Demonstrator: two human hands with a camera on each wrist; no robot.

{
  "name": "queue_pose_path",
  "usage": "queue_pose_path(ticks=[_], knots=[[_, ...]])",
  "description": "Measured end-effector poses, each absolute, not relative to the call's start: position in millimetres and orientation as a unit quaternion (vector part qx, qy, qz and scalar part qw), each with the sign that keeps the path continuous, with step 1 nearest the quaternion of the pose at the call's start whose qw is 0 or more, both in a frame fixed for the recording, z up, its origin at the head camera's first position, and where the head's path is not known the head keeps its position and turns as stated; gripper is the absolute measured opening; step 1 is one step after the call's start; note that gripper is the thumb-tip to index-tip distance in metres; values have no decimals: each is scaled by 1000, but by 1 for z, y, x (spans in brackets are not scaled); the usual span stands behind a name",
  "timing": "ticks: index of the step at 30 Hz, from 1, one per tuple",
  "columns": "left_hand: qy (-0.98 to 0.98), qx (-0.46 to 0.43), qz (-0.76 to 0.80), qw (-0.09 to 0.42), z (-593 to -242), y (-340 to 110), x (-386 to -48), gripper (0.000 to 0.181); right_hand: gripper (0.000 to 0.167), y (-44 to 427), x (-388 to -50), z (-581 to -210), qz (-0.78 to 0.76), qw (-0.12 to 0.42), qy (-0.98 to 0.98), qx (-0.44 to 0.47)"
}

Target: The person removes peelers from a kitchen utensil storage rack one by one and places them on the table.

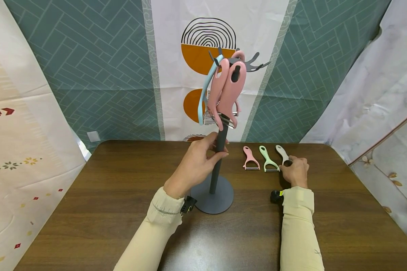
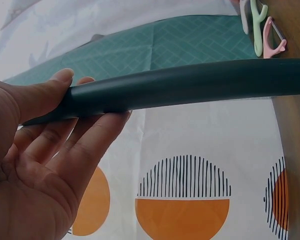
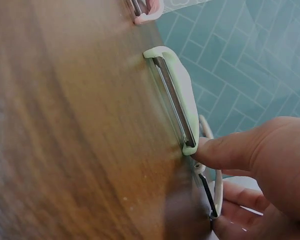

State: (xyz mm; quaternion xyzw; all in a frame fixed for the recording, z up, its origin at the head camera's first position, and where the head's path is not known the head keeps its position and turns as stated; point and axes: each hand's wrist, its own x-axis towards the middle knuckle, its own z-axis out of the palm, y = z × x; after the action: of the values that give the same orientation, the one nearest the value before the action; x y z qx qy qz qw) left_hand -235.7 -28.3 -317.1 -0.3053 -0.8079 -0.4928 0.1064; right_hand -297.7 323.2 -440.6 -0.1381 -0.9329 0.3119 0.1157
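Note:
My left hand [image 1: 196,162] grips the dark grey pole [image 1: 214,177] of a round-based stand, thumb on one side and fingers on the other. Several pink peelers [image 1: 233,88] and a light blue peeler [image 1: 206,88] hang from hooks at its top. At the right, my right hand [image 1: 296,171] pinches the head of a white peeler [image 1: 282,151] on the table; the right wrist view shows its frame [image 3: 219,192] between thumb and fingers. Beside it lies a light green peeler [image 1: 266,157], its head close to my thumb. Further left lies a pink peeler [image 1: 248,155].
Bare hooks [image 1: 257,66] stick out at the stand's upper right. The stand's round base [image 1: 220,201] rests on the brown wooden table [image 1: 122,188]. Patterned cloth [image 1: 105,75] hangs behind the table's back edge, with pale cloth at both sides.

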Motion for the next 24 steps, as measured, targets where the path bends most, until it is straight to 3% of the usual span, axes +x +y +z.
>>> queue_pose_path(ticks=[24], knots=[[-810, -302, -492, 102, -316, -28, -235, 15, 62, 325, -299, -441, 309, 92, -937, -135]])
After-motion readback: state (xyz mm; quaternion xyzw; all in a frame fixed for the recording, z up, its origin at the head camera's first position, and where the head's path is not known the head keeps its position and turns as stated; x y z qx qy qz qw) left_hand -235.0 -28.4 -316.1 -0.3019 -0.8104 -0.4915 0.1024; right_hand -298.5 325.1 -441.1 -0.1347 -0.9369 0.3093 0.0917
